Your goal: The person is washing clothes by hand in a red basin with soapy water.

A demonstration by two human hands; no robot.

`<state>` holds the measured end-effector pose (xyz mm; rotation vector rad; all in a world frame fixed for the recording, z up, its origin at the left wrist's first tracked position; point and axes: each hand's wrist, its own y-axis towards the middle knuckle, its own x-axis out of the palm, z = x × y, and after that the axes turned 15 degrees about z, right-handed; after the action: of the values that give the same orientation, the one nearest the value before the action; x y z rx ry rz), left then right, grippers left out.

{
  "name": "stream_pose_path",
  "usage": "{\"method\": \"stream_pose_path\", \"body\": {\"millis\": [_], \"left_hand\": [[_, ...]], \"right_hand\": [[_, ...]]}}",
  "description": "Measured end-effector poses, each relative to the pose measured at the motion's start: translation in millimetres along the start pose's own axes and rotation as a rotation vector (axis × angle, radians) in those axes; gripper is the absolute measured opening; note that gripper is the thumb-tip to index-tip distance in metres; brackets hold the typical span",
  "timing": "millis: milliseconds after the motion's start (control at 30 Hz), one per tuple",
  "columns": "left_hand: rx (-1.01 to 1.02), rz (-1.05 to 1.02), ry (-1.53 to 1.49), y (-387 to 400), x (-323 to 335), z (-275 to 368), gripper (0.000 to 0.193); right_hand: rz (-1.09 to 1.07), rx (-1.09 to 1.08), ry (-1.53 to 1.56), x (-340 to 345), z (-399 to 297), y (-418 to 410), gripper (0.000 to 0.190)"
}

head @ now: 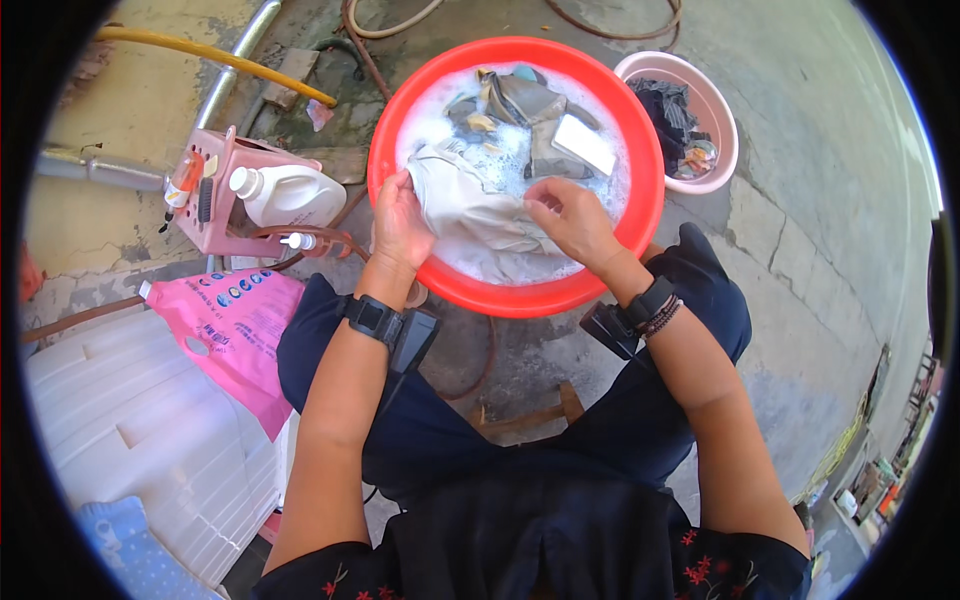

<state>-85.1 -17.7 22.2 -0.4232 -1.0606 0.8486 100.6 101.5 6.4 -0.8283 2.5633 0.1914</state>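
Note:
A round red plastic basin stands before me, filled with sudsy water. My left hand grips one edge of a wet pale garment at the basin's left side. On the garment's right side, my right hand has its fingers curled with the thumb against them, pinching the cloth. The garment's lower part sinks into the foam. Grey and tan clothes soak farther back. A white rectangular block rests on the wet grey cloth at the right; I cannot tell what it is.
A pink tub with dark clothes stands right of the basin. At left are a pink plastic stool on its side, a white detergent jug, a brush and a pink detergent pouch. Hoses cross the concrete floor.

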Motion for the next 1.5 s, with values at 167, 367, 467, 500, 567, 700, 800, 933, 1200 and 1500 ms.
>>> {"method": "stream_pose_path", "body": {"millis": [167,367,467,500,567,700,800,933,1200,1500], "left_hand": [[0.029,-0.035,0.053,-9.3,-5.7,-36.9,0.042],[0.110,-0.026,0.309,0.3,1.4,-51.1,0.041],[0.113,0.074,0.496,7.7,-1.9,-49.3,0.032],[0.105,0.130,0.598,10.2,-3.5,-48.2,0.029],[0.030,0.179,0.423,8.1,-7.4,-47.7,0.026],[0.127,-0.097,0.446,12.6,-7.8,-45.5,0.025],[0.974,-0.499,1.128,27.1,-10.9,-23.2,0.027],[1.414,-0.663,1.316,36.2,-12.1,-19.6,0.030],[0.981,-0.476,1.107,17.9,-2.6,-24.8,0.040],[0.216,-0.406,0.386,25.4,2.4,-34.2,0.034]], "right_hand": [[-0.046,0.049,0.187,39.9,-30.2,-21.6,0.022],[0.183,-0.040,0.144,46.4,-4.1,-12.5,0.020],[0.181,-0.168,0.188,37.5,-17.5,-7.8,0.015],[0.072,-0.095,0.270,37.5,-27.7,-11.4,0.014],[-0.097,-0.070,0.308,34.2,-52.1,-21.4,0.014],[-0.223,-0.151,0.262,36.7,-51.9,-31.4,0.013],[-0.133,-0.182,0.091,23.8,-22.3,6.5,0.019],[0.327,-0.077,-0.352,-14.8,53.0,68.6,0.025],[0.254,-0.142,-0.527,-3.6,96.5,76.4,0.058],[0.157,0.148,-0.133,-4.7,86.9,61.7,0.072]]}}
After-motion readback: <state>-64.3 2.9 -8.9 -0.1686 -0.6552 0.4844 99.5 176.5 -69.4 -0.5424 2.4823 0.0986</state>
